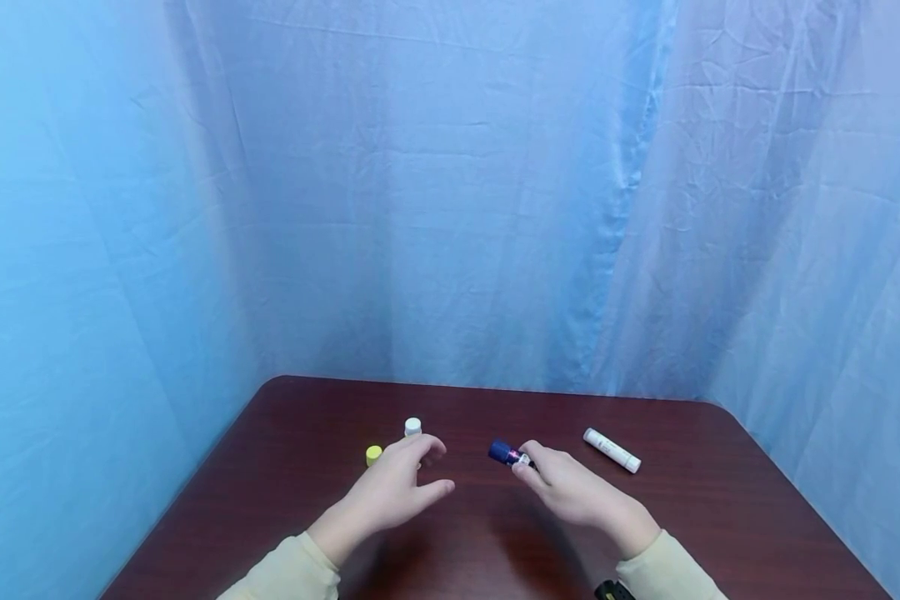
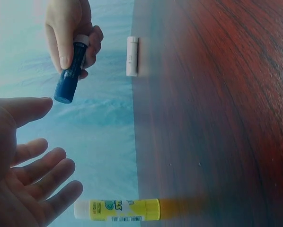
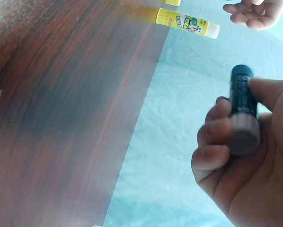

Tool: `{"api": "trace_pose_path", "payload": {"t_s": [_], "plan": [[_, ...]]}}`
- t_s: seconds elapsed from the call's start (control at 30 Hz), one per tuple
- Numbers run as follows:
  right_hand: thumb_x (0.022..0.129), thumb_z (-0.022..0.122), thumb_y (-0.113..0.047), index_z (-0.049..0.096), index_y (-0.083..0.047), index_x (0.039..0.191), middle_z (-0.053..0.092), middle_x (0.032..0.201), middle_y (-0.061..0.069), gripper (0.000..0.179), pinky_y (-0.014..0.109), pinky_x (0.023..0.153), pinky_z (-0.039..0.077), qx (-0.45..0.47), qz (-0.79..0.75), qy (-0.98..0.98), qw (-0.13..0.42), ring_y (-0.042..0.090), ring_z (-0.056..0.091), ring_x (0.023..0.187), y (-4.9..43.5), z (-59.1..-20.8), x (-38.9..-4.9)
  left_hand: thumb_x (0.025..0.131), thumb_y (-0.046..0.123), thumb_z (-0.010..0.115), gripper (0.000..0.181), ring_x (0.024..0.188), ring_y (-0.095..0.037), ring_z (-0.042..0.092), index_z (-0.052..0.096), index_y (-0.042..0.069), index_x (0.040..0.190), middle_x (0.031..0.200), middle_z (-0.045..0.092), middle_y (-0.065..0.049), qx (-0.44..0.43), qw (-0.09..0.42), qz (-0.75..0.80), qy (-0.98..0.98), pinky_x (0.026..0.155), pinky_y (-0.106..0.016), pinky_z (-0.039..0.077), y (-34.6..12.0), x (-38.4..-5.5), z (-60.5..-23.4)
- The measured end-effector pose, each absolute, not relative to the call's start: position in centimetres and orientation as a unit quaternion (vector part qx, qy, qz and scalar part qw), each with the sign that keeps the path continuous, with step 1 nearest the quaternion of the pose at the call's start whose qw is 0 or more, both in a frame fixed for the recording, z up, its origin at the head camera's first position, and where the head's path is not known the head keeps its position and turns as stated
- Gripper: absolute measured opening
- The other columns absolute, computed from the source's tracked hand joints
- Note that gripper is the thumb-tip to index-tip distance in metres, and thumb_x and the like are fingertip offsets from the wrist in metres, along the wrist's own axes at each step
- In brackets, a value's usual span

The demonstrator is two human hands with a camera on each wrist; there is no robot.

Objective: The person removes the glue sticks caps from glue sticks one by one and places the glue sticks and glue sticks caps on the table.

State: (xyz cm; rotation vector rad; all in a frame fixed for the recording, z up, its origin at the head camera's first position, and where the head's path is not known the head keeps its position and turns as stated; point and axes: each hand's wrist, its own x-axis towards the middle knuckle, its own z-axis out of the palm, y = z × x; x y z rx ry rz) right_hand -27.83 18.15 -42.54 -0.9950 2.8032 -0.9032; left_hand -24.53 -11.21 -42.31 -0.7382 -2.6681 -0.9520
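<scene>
A dark blue glue stick (image 1: 501, 452) with a pale end is held between the thumb and curled fingers of my right hand (image 1: 573, 487), raised over the table. To its left, my left hand (image 1: 397, 483) is held with thumb and fingers spread and nothing in it; in the left wrist view its thumb tip points towards the dark blue stick. Behind the left hand stands an upright yellow glue stick (image 2: 125, 209) with a white top (image 1: 413, 426); the head view has its body mostly hidden by the fingers.
A small yellow cylinder (image 1: 373, 455) stands left of the yellow glue stick, partly behind the left hand. At the right a white tube (image 1: 612, 451) lies slantwise on the dark red wooden table (image 1: 690, 517). Blue curtains (image 1: 450, 208) hang along the back and both sides.
</scene>
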Motion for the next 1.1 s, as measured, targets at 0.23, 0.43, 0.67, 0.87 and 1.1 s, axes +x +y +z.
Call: {"api": "trace_pose_path", "payload": {"t_s": [0.23,0.43,0.67,0.87,1.1], "plan": [[0.104,0.059,-0.036,0.055,-0.015,0.102,0.054,0.078,-0.007,0.021,0.027,0.058,0.045,-0.329,-0.268,0.905,0.009,0.005,0.051,0.066,18.2,-42.7,-28.1,0.090,0.033,0.079,0.039,0.096,-0.013,0.062,0.063,0.015,0.120,0.106,0.063,0.006,-0.245,0.118,-0.300,-0.914,0.083,-0.033,0.054,-11.8,-24.6,-42.2],[0.106,0.055,-0.039,0.056,-0.018,0.100,0.055,0.079,-0.010,0.021,0.026,0.059,0.047,-0.346,-0.265,0.900,0.006,0.004,0.052,0.067,18.0,-42.6,-28.2,0.089,0.031,0.080,0.040,0.089,-0.009,0.060,0.062,0.014,0.120,0.106,0.063,0.005,-0.264,0.163,-0.248,-0.918,0.081,-0.034,0.054,-12.7,-24.7,-41.9],[0.106,0.053,-0.042,0.056,-0.019,0.099,0.054,0.076,-0.010,0.023,0.026,0.057,0.046,-0.354,-0.272,0.895,0.012,0.003,0.049,0.063,17.5,-42.2,-28.2,0.090,0.037,0.078,0.042,0.090,-0.009,0.058,0.060,0.016,0.122,0.103,0.059,0.010,-0.290,0.194,-0.210,-0.913,0.081,-0.032,0.052,-13.8,-24.9,-41.0],[0.106,0.054,-0.040,0.056,-0.020,0.098,0.054,0.076,-0.009,0.022,0.026,0.057,0.045,-0.356,-0.277,0.891,0.040,0.003,0.048,0.061,17.1,-41.6,-27.9,0.091,0.041,0.077,0.052,0.099,-0.010,0.059,0.058,0.012,0.129,0.115,0.064,0.001,-0.315,0.219,-0.177,-0.906,0.088,-0.034,0.053,-14.5,-25.1,-40.6],[0.106,0.053,-0.041,0.056,-0.019,0.098,0.054,0.075,-0.009,0.024,0.025,0.056,0.045,-0.355,-0.278,0.891,0.047,0.003,0.048,0.060,16.9,-41.3,-27.7,0.091,0.038,0.078,0.057,0.104,-0.013,0.060,0.055,0.010,0.134,0.123,0.061,-0.001,-0.344,0.247,-0.143,-0.895,0.093,-0.035,0.052,-14.5,-25.3,-40.0]]}}
